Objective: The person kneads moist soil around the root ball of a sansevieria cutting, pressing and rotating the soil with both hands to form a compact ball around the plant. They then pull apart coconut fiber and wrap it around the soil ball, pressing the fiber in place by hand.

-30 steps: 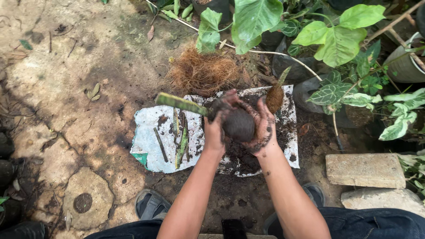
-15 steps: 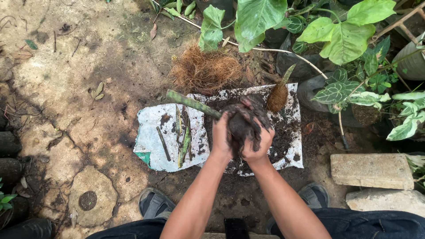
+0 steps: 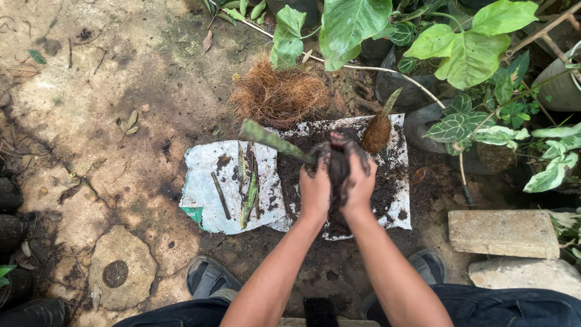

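Head view, looking straight down: both hands are closed around a dark ball of soil held just above a white plastic sheet spread on the bare ground. The left hand wraps the left side of the ball, fingers curled tight against it; the right hand covers the right side and top, fingers likewise curled, so the ball is pressed between both palms. Both hands are smeared with soil. A green stem projects from the ball up and to the left, tilted, its cut end over the sheet's upper edge. Loose dark soil lies on the right half of the sheet beneath and around the hands. On the left half lie several cut stem pieces, apart from the hands. A clump of brown coconut fibre sits on the ground just beyond the sheet's top edge. A fibre-wrapped root ball with a small leaf stands at the sheet's upper right corner, near the right hand but not touching it. Potted plants with broad green leaves crowd the upper right. A flat stone block lies to the right of the sheet. The person's sandalled feet rest at the sheet's near edge.
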Demonstrator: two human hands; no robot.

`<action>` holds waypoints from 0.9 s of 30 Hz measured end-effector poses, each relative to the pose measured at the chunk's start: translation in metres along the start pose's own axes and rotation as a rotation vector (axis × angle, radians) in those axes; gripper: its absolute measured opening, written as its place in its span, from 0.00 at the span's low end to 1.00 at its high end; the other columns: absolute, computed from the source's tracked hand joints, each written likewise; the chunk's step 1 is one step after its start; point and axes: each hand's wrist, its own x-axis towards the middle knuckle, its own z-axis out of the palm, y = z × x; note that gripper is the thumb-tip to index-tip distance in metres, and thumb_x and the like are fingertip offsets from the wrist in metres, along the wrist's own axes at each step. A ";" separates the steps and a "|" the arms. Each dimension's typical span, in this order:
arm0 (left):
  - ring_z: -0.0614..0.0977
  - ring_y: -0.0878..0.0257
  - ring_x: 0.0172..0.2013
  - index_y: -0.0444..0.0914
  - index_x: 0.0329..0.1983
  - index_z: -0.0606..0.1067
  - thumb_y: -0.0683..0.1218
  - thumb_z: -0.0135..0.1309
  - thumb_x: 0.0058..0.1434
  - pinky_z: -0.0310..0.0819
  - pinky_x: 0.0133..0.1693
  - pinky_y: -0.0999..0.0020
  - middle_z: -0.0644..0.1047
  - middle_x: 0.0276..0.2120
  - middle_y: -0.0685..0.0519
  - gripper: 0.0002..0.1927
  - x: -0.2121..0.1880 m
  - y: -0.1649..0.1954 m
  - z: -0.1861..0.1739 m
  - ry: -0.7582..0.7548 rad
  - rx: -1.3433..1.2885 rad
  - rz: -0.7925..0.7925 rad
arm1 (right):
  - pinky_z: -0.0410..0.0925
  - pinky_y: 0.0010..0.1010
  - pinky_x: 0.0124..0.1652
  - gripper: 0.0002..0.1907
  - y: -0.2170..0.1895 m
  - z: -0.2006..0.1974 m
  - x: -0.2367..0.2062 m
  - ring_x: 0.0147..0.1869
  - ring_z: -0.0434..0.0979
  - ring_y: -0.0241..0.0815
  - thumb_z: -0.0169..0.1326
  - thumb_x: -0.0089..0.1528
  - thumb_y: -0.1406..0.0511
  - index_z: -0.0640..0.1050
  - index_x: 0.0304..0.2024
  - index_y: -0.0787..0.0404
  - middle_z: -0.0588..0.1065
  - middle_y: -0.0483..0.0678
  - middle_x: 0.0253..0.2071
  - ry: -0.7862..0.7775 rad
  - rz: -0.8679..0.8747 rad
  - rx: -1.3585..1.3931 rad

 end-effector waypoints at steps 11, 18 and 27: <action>0.81 0.56 0.54 0.34 0.53 0.76 0.45 0.52 0.67 0.73 0.61 0.48 0.79 0.50 0.48 0.14 0.000 0.028 -0.020 -0.197 -0.485 0.177 | 0.66 0.52 0.63 0.42 -0.037 0.006 -0.001 0.69 0.69 0.52 0.45 0.60 0.39 0.66 0.68 0.56 0.68 0.53 0.67 -0.358 0.320 0.067; 0.82 0.57 0.50 0.32 0.54 0.76 0.50 0.47 0.73 0.76 0.56 0.57 0.80 0.50 0.47 0.18 0.008 0.028 -0.015 -0.131 -0.479 0.186 | 0.58 0.40 0.73 0.36 -0.011 0.004 -0.007 0.76 0.63 0.46 0.47 0.70 0.47 0.61 0.74 0.59 0.60 0.53 0.75 -0.608 -0.343 -0.013; 0.73 0.52 0.62 0.30 0.68 0.55 0.60 0.45 0.71 0.66 0.65 0.54 0.70 0.59 0.43 0.35 0.027 0.011 -0.049 -0.036 -0.075 0.155 | 0.72 0.28 0.55 0.14 -0.043 -0.001 0.004 0.51 0.78 0.35 0.58 0.62 0.75 0.78 0.51 0.66 0.79 0.47 0.46 -0.472 -0.226 -0.343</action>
